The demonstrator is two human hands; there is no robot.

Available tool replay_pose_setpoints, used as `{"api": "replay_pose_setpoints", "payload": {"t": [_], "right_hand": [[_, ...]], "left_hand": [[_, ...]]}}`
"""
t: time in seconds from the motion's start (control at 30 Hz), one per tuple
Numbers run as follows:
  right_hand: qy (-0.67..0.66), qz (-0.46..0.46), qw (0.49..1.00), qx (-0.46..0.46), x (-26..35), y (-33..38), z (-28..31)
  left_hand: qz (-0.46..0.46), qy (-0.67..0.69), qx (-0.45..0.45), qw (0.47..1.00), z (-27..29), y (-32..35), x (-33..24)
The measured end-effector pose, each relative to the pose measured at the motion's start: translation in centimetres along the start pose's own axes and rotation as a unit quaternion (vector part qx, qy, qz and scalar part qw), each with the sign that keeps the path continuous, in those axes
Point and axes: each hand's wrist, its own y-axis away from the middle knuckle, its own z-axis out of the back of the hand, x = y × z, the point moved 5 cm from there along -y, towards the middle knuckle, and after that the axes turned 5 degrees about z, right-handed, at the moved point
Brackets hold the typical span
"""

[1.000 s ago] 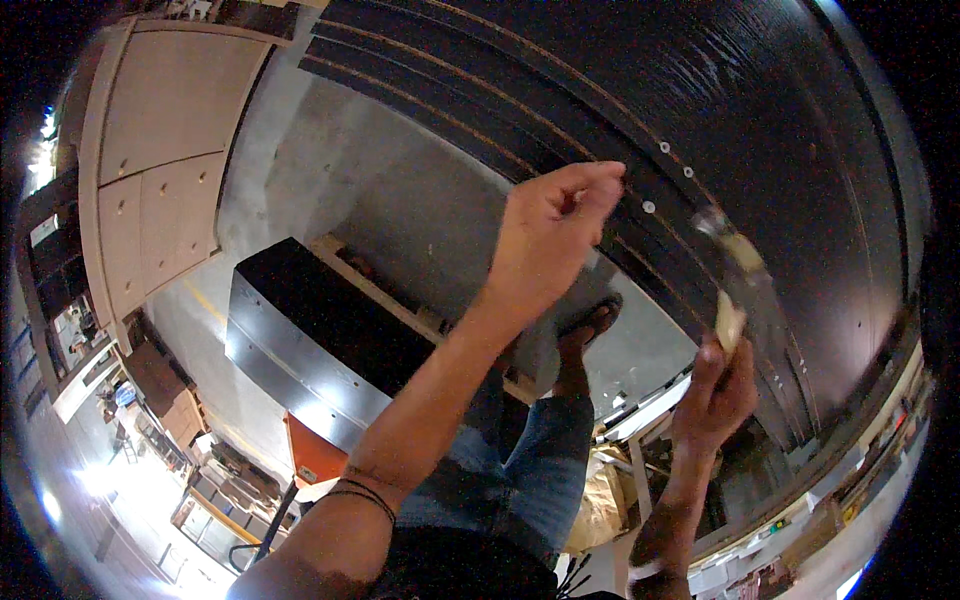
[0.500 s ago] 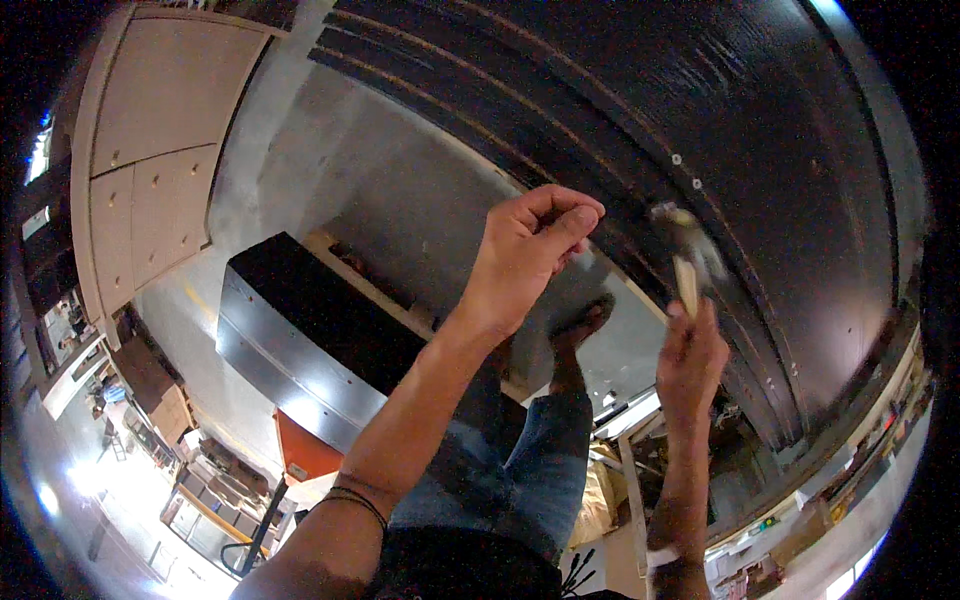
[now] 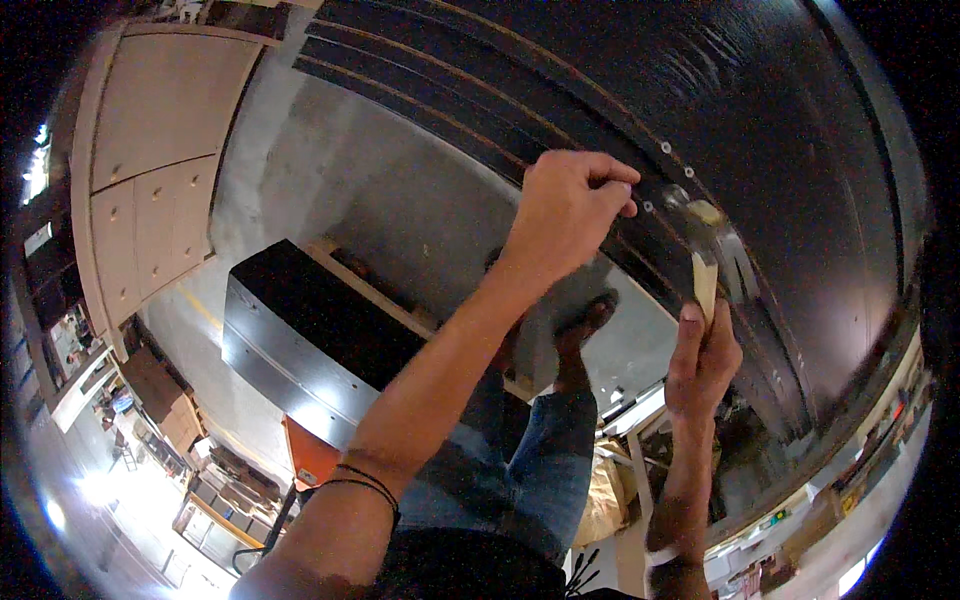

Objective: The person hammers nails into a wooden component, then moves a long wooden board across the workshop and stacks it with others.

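Observation:
My right hand (image 3: 703, 365) grips the pale wooden handle of a hammer (image 3: 704, 280). Its metal head, smeared by motion, is over the edges of the stacked black boards (image 3: 440, 75). To its left, my left hand (image 3: 572, 212) is closed in a pinch above the boards; whatever lies between the fingertips is hidden. Just beyond those fingertips, a small white round fitting (image 3: 648, 206) sits on a board edge. Two similar fittings, an upper one (image 3: 666, 147) and a lower one (image 3: 689, 172), sit on another board edge farther right.
A black cabinet-like box (image 3: 310, 330) stands on the floor at left, with an orange piece (image 3: 303, 452) below it. Beige panels with small knobs (image 3: 160, 170) are at far left. My foot (image 3: 588, 316) is on the grey floor beside the boards. Cluttered shelving lies at lower right.
My left hand has shifted right and slightly up, to beside a white fitting. The right hand and hammer have moved a little right and down.

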Motion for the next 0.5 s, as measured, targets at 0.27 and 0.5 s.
{"api": "replay_pose_setpoints", "payload": {"t": [0.27, 0.5], "right_hand": [[-0.016, -0.01, 1.0, 0.019, -0.4, 0.3, -0.4], [-0.022, 0.04, 0.998, -0.05, 3.4, -0.5, 1.4]], "left_hand": [[-0.078, -0.166, -0.05, 0.982, -0.8, -0.6, -1.1], [-0.022, 0.02, -0.05, 0.998, 0.5, 0.4, -0.2]]}}
